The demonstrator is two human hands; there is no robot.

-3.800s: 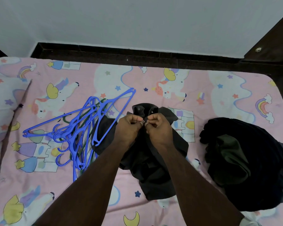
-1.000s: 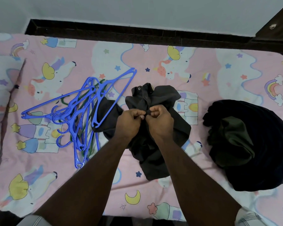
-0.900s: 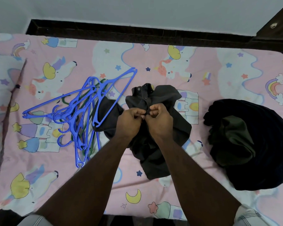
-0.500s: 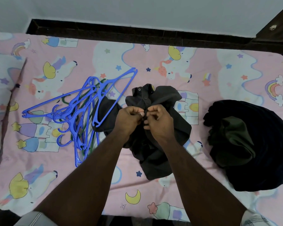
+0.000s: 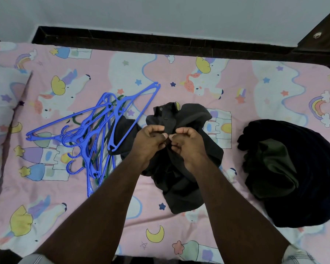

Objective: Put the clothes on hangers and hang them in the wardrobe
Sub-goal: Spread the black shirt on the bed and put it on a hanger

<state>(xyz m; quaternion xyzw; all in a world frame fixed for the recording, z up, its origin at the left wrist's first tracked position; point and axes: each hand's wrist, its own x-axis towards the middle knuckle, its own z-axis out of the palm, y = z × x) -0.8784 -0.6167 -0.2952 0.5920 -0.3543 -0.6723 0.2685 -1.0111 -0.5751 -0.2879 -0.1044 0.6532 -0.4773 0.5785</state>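
Since half a second ago the two hands have drawn a little closer on the shirt front, thumbs now nearly meeting; the garment, hangers and pile lie where they did.

Head view: the left hand point(image 5: 150, 142) and the right hand point(image 5: 187, 143) are both curled tight, each pinching the front edge of a dark grey button-up shirt point(image 5: 181, 168) between thumb and fingers, with the fingertips point(image 5: 167, 136) almost touching at the placket. Whether a button sits between them cannot be told. The shirt lies crumpled at the middle of the bed point(image 5: 179, 73), collar end toward the far edge, two small buttons showing just beyond the hands, and its lower part trailing toward the near edge between the forearms.

Left of the shirt, a tangle of blue plastic hangers point(image 5: 95, 134) lies flat on the unicorn-print sheet, with a few dark green hangers point(image 5: 105, 122) mixed in underneath. One blue hanger's arm rests over the shirt's left sleeve. Near the right edge of the bed, well apart from the shirt, sits a heap of dark clothes point(image 5: 293, 168), black fabric with an olive piece on top. A pillow point(image 5: 0, 111) in the same print lies along the left edge. Beyond the far edge runs a dark skirting point(image 5: 160, 42) under a pale wall.
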